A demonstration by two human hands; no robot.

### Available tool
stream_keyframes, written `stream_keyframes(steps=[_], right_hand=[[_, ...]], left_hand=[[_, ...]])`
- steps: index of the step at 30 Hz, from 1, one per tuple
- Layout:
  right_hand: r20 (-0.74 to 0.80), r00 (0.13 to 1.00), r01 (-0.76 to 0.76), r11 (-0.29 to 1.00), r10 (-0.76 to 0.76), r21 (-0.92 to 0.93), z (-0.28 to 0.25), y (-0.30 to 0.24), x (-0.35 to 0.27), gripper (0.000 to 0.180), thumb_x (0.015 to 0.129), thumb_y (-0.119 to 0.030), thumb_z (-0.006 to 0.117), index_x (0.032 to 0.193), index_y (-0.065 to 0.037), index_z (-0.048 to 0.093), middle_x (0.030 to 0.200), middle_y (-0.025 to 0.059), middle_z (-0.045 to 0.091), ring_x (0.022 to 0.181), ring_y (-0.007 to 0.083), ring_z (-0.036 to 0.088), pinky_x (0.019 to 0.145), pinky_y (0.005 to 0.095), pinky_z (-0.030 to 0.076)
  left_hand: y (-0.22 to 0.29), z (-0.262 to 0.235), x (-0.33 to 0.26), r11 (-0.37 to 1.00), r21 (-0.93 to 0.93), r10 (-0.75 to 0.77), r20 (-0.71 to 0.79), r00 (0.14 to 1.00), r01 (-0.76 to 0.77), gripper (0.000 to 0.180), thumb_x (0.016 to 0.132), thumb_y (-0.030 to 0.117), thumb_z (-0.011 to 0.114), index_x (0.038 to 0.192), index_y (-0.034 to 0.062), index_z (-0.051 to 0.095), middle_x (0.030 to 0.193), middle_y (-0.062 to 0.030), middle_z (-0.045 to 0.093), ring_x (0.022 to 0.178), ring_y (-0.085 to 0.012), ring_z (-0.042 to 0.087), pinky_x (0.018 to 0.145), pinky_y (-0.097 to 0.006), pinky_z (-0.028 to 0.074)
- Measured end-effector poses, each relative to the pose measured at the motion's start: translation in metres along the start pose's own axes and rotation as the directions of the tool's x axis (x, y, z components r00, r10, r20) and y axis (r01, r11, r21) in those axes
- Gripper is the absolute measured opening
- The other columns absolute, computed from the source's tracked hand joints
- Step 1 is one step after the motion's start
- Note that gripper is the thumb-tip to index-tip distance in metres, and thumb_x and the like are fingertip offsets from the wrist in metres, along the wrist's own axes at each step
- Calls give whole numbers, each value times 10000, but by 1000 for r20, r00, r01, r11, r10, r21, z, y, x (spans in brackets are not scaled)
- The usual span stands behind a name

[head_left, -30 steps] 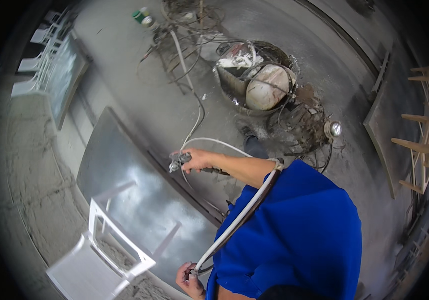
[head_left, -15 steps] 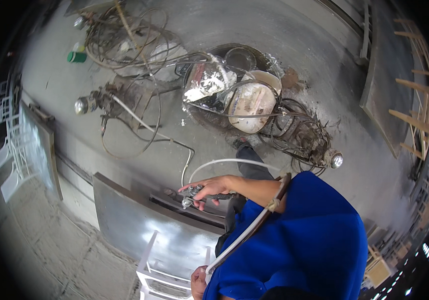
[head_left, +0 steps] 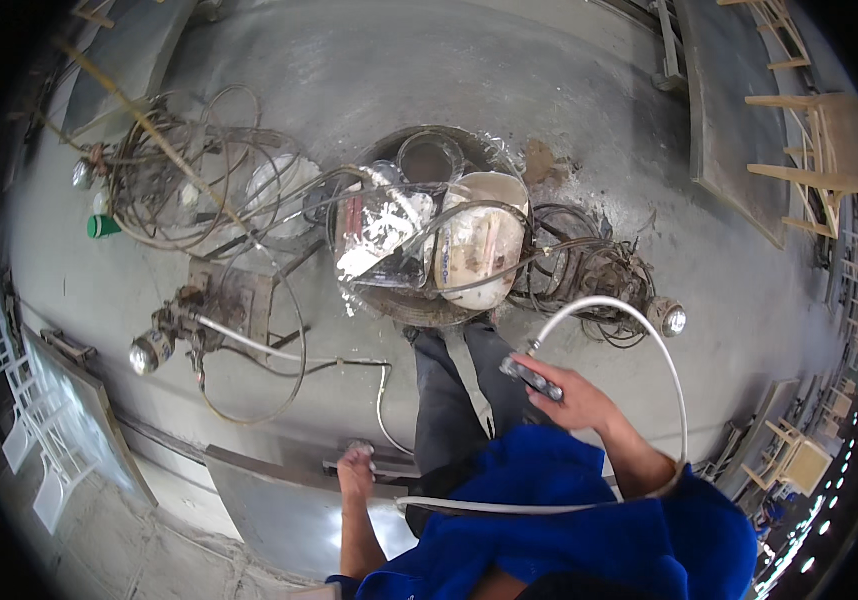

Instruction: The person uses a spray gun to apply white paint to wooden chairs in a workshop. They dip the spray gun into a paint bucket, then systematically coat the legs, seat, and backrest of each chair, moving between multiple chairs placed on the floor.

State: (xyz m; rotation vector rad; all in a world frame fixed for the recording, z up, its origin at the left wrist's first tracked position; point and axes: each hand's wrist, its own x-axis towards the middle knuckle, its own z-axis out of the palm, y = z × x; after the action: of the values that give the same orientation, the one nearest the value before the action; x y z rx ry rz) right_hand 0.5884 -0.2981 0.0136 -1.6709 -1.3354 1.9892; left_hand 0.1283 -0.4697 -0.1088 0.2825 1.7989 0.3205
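My right hand is closed round the dark grip of a spray gun, held out in front of my right thigh. From the gun a pale hose loops up, bends round past my right arm and crosses in front of my blue top. My left hand is lowered on the left, fingers curled, beside a narrow metal rail along a grey panel. Whether those fingers hold anything is too small to tell.
Ahead of my feet stands a round dark tub with a white-smeared container and a pale plastic can. Dirty pumps sit left and right, amid tangled hoses. Wooden chairs line the right.
My right hand has swung right with the spray gun, away from the panel. My left hand has come off the hose at my side and reached forward beside the rail. My view has turned.
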Motion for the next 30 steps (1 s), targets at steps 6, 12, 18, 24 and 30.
stream_keyframes(steps=[6,12,18,24,30], right_hand=[[-166,985,-38,999,40,14,-7,32,-22,709,893,34,648,1543,-194,482,1112,133,700,983,278,688,895,363,544],[-24,994,-108,988,106,-114,-37,72,-23,805,792,54,650,1524,-245,501,1199,149,663,1030,404,666,881,436,560],[175,956,-223,970,236,-94,-46,110,-27,948,690,38,686,1545,-308,467,1240,136,632,1090,382,655,882,432,572],[295,921,-239,967,255,-91,-43,127,-26,1020,667,1,732,1569,-357,416,1265,106,600,1114,337,655,877,418,592],[282,910,-305,952,302,-37,-60,120,-6,682,884,-132,697,1517,-291,500,1159,134,630,1015,326,667,859,401,554]], left_hand=[[115,100,68,854,456,257,52,965,-252,410,1003,295,673,722,1,622,589,12,497,597,-96,401,528,-341,368],[180,242,94,738,410,486,229,843,-537,177,974,170,693,913,4,693,739,-55,616,672,-150,561,595,-323,455],[221,355,143,403,582,735,254,629,-706,270,932,122,686,1186,30,671,1050,-194,709,997,-384,680,822,-451,499],[218,385,161,386,719,612,269,744,-578,413,918,151,699,1295,10,605,1063,-196,707,999,-398,671,905,-504,437],[214,387,170,358,655,678,307,668,-665,406,936,148,683,1294,-15,585,991,-198,694,870,-382,645,867,-489,449]])
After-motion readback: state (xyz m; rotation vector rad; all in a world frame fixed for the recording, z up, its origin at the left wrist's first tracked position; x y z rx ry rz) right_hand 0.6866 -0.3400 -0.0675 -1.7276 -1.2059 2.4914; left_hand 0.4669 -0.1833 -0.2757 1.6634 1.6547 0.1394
